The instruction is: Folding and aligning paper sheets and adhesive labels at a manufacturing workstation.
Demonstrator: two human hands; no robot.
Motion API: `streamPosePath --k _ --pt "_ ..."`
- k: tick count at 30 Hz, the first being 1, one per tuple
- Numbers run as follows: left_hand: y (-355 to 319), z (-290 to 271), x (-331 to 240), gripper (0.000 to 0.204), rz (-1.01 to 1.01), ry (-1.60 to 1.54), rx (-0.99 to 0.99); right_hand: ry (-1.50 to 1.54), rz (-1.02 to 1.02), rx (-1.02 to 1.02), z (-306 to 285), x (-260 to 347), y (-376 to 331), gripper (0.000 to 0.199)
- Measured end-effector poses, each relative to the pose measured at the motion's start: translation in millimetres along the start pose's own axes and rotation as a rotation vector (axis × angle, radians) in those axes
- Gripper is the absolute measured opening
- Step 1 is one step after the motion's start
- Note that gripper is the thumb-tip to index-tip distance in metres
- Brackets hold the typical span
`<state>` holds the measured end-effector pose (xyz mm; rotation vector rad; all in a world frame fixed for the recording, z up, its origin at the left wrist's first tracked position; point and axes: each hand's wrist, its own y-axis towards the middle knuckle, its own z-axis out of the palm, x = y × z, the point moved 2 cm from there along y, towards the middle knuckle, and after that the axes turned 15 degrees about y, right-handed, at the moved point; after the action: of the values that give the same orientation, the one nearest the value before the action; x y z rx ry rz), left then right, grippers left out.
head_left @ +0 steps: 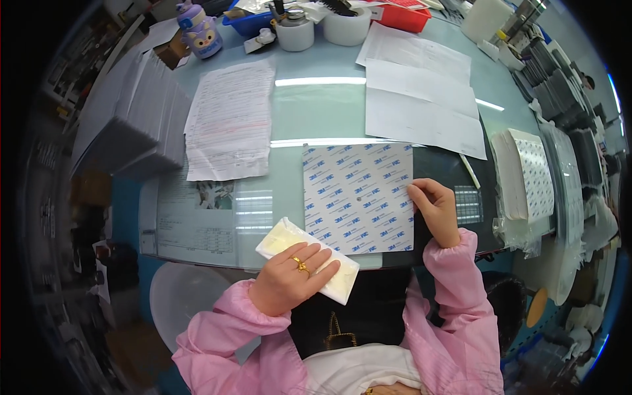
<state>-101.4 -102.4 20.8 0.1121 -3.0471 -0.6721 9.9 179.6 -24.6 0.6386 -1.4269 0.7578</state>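
Observation:
A square white sheet (355, 217) with a repeated blue print, like adhesive backing paper, lies near the front edge of the table. A small dark spot marks its middle. My right hand (436, 205) pinches the sheet's right edge between thumb and fingers. Under my left hand (289, 276) is a folded white cloth pad (342, 283) with a yellowish tint. The fingers lie across its top and the thumb's grip underneath is hidden. The pad sits tilted at the table's front edge, close to the sheet's lower left corner.
Paper forms (230, 118) and white sheets (421, 99) lie farther back. At left rises a tall paper stack (131, 112); at right, a plastic-wrapped stack (530, 174). A white stick (470, 171) rests on a dark mat. A purple bottle (199, 33), tubs and trays line the back.

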Motion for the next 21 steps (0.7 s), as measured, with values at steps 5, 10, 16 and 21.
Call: streamPosePath --k 5,10,16,21 --pt "16.8 8.2 -11.0 0.029 -0.031 0.035 0.000 0.013 -0.014 0.015 0.2 0.0 1.0 0.015" --pt "33.1 19.8 -26.3 0.029 -0.060 0.061 -0.024 0.027 -0.033 0.012 -0.3 1.2 -0.4 0.014" --pt "58.2 37.1 -49.2 0.030 -0.054 0.066 -0.064 0.046 -0.031 0.033 0.0 -1.3 -0.6 0.013" --pt "60.6 38.5 -56.6 0.030 -0.030 0.079 -0.024 0.060 -0.028 0.028 -2.1 -0.9 -0.6 0.014"
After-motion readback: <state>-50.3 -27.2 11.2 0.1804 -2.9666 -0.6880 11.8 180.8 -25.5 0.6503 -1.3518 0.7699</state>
